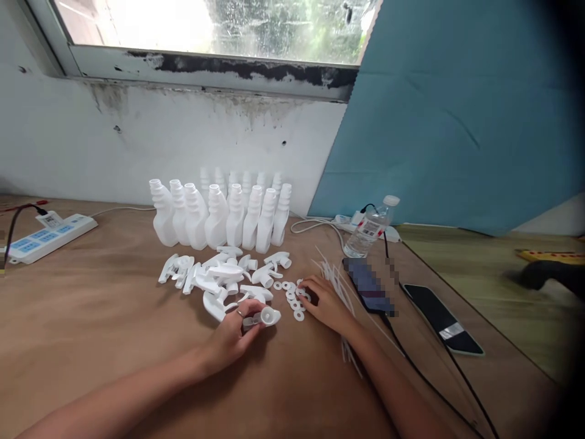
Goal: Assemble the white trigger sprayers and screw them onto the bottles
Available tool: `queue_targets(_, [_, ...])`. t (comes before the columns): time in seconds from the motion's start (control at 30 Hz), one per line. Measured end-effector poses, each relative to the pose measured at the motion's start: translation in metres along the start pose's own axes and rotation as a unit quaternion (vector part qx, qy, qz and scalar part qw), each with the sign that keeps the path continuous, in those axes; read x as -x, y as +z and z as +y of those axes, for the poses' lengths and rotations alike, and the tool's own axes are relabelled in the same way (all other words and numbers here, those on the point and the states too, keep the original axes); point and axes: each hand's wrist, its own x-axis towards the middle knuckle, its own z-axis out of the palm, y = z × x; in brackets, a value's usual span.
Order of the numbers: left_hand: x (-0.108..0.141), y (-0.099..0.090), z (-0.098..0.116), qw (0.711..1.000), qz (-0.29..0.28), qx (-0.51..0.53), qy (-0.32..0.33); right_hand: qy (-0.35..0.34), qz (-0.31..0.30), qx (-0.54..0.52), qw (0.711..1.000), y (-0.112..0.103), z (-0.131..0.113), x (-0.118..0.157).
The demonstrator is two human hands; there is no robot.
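Far left of the row of white bottles [216, 219], a white power strip [52, 239] lies near the wall, and brown tabletop [91, 317] stretches from it to the row. Directly in front of the row lies a heap of white trigger heads [208, 274], its nearer rim reaching the person's left hand [231, 335]. That hand, ahead of the row on the near side, is closed around one trigger head [269, 316], whose round collar opening faces up. Brown surface spreads on the near side of the hand. In front of the row's right end lie loose white washers [291, 303]; the right hand [322, 299] reaches over them with curved fingers, fingertips at the rings, and whether it grips one cannot be told. Right of the row, thin white tubes [336, 283] run beneath that hand. Farther right of the row come a tilted water bottle [368, 230], two phones [443, 319] and the slanting table edge [479, 313].
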Motion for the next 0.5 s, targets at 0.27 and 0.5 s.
queue_targets(0.27, [0.001, -0.001, -0.002, 1.0, 0.002, 0.017, 0.018, -0.023, 0.104, -0.09, 0.99, -0.012, -0.035, -0.003])
queue_targets(0.5, [0.001, -0.001, -0.005, 0.999, 0.01, 0.009, 0.041, -0.078, 0.057, -0.247, 0.964, 0.0, -0.104, -0.01])
